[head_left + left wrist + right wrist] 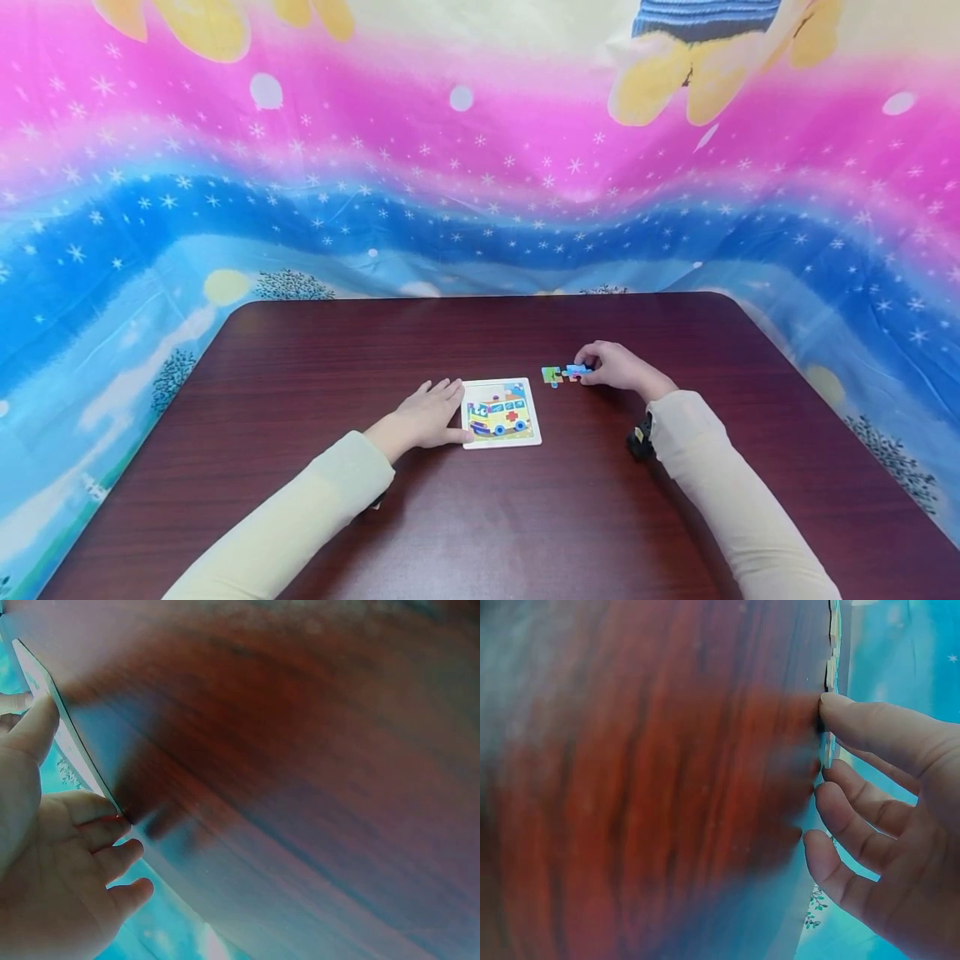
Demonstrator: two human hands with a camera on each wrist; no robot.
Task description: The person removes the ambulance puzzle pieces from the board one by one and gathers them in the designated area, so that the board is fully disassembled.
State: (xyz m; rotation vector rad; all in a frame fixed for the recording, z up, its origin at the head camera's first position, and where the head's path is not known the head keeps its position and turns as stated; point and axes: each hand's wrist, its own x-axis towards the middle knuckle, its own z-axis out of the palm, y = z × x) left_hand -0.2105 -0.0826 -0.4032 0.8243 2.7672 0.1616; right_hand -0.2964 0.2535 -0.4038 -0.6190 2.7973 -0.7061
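Note:
A square jigsaw puzzle (501, 414) in a white frame lies flat on the table, showing a yellow ambulance with a red cross; its upper left part is bare and pale. My left hand (429, 415) rests at the frame's left edge, fingers extended, thumb on the lower left corner. To the right of the frame, my right hand (617, 367) pinches a blue puzzle piece (576, 372) between thumb and fingers, low at the table. Just left of it lies a green puzzle piece (552, 376). In the right wrist view the thumb and fingers (870, 727) meet the thin edge of the piece.
The dark red-brown wooden table (337, 350) has rounded far corners. Behind and beside it hangs a printed cloth (450, 167) in pink and blue with snowflakes. A small black device (640, 438) sits at the right wrist.

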